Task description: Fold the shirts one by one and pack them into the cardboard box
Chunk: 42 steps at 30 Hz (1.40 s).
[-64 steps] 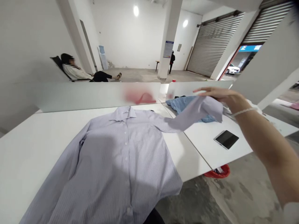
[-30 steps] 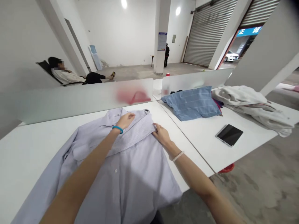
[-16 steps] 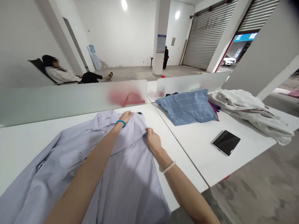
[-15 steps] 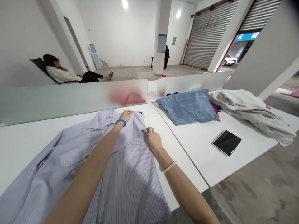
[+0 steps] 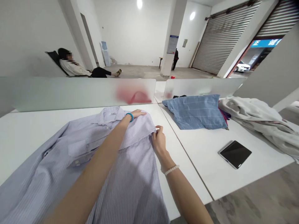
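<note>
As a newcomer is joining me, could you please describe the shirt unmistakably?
Find the white table below the frosted partition. Left of its seam, beneath the left hand, lies a pale purple shirt, one sleeve folded across its front. Its fine stripes and collar set it apart from the blue cloth and whitish cloth.

Striped shirt (image 5: 135, 177): lay on worktop (image 5: 198, 146), one sleeve (image 5: 93, 142) folded across; left hand (image 5: 138, 113) rested on shoulder (image 5: 148, 122), right hand (image 5: 159, 140) touched its edge. Blue cloth (image 5: 196, 112), tablet (image 5: 235, 153), white garment (image 5: 254, 111): lay to the right.
</note>
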{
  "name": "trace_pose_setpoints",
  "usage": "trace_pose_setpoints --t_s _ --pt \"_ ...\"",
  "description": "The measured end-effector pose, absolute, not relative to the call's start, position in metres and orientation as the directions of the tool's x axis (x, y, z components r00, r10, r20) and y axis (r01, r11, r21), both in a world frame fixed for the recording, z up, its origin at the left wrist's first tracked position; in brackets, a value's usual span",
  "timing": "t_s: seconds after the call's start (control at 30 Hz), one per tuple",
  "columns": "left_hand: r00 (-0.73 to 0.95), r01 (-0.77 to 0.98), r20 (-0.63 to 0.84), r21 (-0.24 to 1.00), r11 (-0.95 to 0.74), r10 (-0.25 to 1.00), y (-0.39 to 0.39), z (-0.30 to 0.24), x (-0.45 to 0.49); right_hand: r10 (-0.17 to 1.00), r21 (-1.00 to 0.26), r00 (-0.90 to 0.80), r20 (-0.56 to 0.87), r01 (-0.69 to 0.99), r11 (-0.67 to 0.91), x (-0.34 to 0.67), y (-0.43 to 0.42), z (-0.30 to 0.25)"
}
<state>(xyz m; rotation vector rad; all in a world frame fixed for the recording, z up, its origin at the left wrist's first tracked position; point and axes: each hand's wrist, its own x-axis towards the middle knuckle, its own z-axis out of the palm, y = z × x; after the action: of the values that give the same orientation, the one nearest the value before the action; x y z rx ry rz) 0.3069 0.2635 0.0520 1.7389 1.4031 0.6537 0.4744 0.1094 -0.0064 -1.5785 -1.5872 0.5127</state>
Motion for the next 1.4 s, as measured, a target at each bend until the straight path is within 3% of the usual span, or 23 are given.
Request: trace_pose_setpoints --t_s 0.1,0.23,0.5,0.63,0.7,0.73,0.83,0.93,1.03,1.13,1.27,1.4 --pt "0.318 0.484 -0.085 0.871 -0.085 0.944 0.257 0.047 0.305 0.96 -0.761 0.128 0.249 0.639 0.113 0.474 0.11 -0.006" --pt "0.327 0.439 0.0 0.885 -0.152 0.945 0.255 0.034 0.304 0.971 -0.653 0.104 0.217 0.754 0.065 0.473 0.108 -0.002" --pt "0.177 0.592 0.19 0.763 -0.259 0.966 0.249 0.019 0.299 0.965 -0.561 -0.031 0.259 0.809 0.176 0.472 0.107 -0.002" --pt "0.182 0.725 0.214 0.63 -0.278 0.96 0.21 0.044 0.247 0.955 -0.588 -0.037 0.293 0.781 0.211 0.473 0.11 -0.005" --pt "0.196 0.816 0.207 0.507 -0.277 0.958 0.179 0.059 0.205 0.956 -0.611 -0.025 0.293 0.764 0.207 0.472 0.111 -0.007" --pt "0.202 0.883 0.199 0.386 -0.266 0.959 0.163 0.065 0.182 0.955 -0.622 -0.017 0.294 0.755 0.206 0.472 0.111 -0.008" --pt "0.119 0.975 0.128 0.173 -0.141 0.985 0.112 0.069 0.118 0.946 -0.636 0.013 0.324 0.743 0.207 0.472 0.112 -0.009" --pt "0.076 0.994 0.048 0.078 -0.079 0.996 0.073 0.058 0.075 0.949 -0.65 0.026 0.315 0.735 0.196 0.473 0.112 -0.01" --pt "0.146 0.979 0.041 0.135 -0.15 0.988 0.054 0.051 0.054 0.962 -0.675 0.012 0.273 0.714 0.183 0.474 0.11 -0.008" --pt "0.098 0.973 0.001 0.21 -0.096 0.995 0.056 0.058 0.04 0.968 -0.669 0.025 0.251 0.727 0.155 0.474 0.108 -0.004" --pt "0.02 0.987 -0.065 0.162 -0.009 0.998 0.086 0.072 0.03 0.98 -0.588 0.059 0.192 0.806 0.067 0.472 0.106 0.0" --pt "0.255 0.96 0.057 0.103 -0.26 0.965 0.135 0.073 0.055 0.985 -0.515 0.044 0.165 0.856 0.048 0.472 0.106 0.0"
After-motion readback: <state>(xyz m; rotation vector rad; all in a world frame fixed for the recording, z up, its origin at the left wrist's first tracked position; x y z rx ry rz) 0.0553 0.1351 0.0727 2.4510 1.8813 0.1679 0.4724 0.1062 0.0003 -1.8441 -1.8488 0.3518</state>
